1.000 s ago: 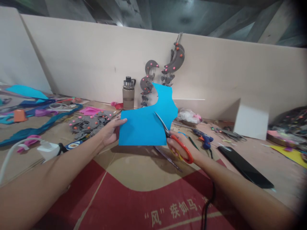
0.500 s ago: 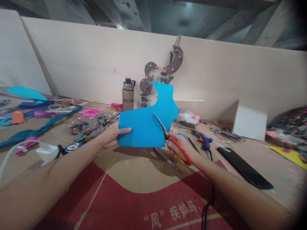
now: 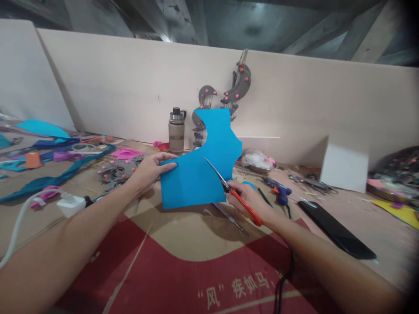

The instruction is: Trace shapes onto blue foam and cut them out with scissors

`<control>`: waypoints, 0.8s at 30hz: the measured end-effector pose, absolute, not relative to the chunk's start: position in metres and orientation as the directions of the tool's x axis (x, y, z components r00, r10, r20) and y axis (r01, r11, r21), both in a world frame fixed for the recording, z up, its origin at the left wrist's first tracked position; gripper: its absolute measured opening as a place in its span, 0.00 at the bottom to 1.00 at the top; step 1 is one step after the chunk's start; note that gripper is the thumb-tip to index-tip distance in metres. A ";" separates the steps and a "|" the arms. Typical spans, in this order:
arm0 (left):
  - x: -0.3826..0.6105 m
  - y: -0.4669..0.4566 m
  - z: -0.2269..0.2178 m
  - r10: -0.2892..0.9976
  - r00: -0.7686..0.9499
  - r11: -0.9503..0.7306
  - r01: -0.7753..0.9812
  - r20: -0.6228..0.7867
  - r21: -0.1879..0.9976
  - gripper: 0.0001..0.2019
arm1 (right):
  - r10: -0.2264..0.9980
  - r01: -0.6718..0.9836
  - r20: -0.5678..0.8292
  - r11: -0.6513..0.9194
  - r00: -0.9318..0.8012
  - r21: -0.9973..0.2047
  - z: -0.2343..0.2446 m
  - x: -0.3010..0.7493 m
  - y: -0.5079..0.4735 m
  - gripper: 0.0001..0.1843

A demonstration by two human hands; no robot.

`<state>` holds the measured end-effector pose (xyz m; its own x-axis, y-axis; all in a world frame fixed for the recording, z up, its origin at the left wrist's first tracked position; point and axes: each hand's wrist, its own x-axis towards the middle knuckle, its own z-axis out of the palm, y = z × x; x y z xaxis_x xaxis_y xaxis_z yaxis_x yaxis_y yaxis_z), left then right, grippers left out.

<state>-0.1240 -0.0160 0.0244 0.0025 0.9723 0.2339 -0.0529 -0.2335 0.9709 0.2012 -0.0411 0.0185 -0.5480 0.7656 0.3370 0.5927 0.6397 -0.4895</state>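
Observation:
My left hand (image 3: pixel 153 171) pinches the upper left corner of a bright blue sheet (image 3: pixel 190 181), thumb in front and fingers behind. The sheet is held up off the table and has curved cut-outs along its upper left and right edges. In my right hand (image 3: pixel 247 198) is a pair of scissors (image 3: pixel 244 205) with orange-red handles. One blade lies across the front of the sheet, pointing up and left; the other blade is hidden. Under the sheet, a thin purplish pen-like tool (image 3: pixel 231 219) lies on the cardboard (image 3: pixel 183 244).
A black phone (image 3: pixel 335 229) and a blue glue gun (image 3: pixel 279 190) lie at the right. A water bottle (image 3: pixel 176 131) stands by the white board (image 3: pixel 124 83). Grey crescent pieces (image 3: pixel 116 170), coloured scraps and a white plug (image 3: pixel 70 204) lie at the left.
My left hand has moved up along the sheet's left edge to its corner. The sheet has turned slightly counterclockwise, its top swinging left. The scissors' handles look closer together.

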 end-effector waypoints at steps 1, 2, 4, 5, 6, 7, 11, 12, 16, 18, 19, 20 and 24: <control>-0.125 -0.015 0.025 0.975 0.014 -0.220 -0.060 0.221 0.974 0.23 | 0.767 0.585 0.336 0.636 -0.546 -0.503 0.020 0.200 -0.042 0.08; -0.126 -0.015 0.025 0.979 0.025 -0.201 -0.075 0.204 0.977 0.22 | 0.765 0.571 0.338 0.637 -0.548 -0.517 0.021 0.199 -0.043 0.06; -0.128 -0.013 0.027 0.985 0.046 -0.158 -0.106 0.164 0.982 0.20 | 0.747 0.523 0.344 0.652 -0.569 -0.549 0.023 0.198 -0.044 0.05; -0.129 -0.012 0.028 0.988 0.052 -0.140 -0.123 0.148 0.982 0.19 | 0.736 0.493 0.347 0.658 -0.581 -0.569 0.024 0.198 -0.044 0.06; -0.129 -0.011 0.029 0.989 0.057 -0.126 -0.142 0.135 0.982 0.18 | 0.727 0.462 0.346 0.660 -0.593 -0.592 0.024 0.198 -0.043 0.07; -0.129 -0.011 0.030 0.990 0.060 -0.113 -0.165 0.124 0.980 0.18 | 0.721 0.435 0.339 0.654 -0.604 -0.618 0.025 0.198 -0.043 0.09; -0.125 -0.012 0.033 0.992 0.094 -0.060 -0.222 0.083 0.973 0.17 | 0.717 0.394 0.281 0.617 -0.638 -0.682 0.025 0.202 -0.042 0.11; -0.124 -0.012 0.033 0.991 0.111 -0.055 -0.219 0.081 0.974 0.17 | 0.711 0.385 0.277 0.617 -0.646 -0.687 0.026 0.202 -0.042 0.10; -0.119 -0.014 0.032 0.976 0.174 -0.110 -0.132 0.133 0.985 0.14 | 0.666 0.303 0.319 0.644 -0.674 -0.703 0.029 0.200 -0.045 0.10; -0.117 -0.014 0.032 0.969 0.182 -0.160 -0.049 0.166 0.986 0.13 | 0.673 0.287 0.344 0.643 -0.655 -0.710 0.028 0.199 -0.047 0.12; -0.116 -0.015 0.032 0.966 0.188 -0.181 -0.006 0.179 0.983 0.13 | 0.690 0.293 0.345 0.630 -0.636 -0.719 0.027 0.198 -0.047 0.11; -0.114 -0.015 0.034 0.962 0.197 -0.201 0.030 0.192 0.979 0.13 | 0.713 0.303 0.336 0.608 -0.616 -0.734 0.025 0.198 -0.048 0.09; -0.103 -0.018 0.044 0.948 0.258 -0.214 0.076 0.188 0.974 0.15 | 0.736 0.272 0.299 0.546 -0.607 -0.792 0.016 0.199 -0.047 0.05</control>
<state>-0.1032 -0.0177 0.0437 0.2584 0.9476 0.1879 0.0756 -0.2138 0.9739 0.1986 -0.0468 0.0160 -0.6066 0.7365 0.2995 0.2724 0.5464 -0.7920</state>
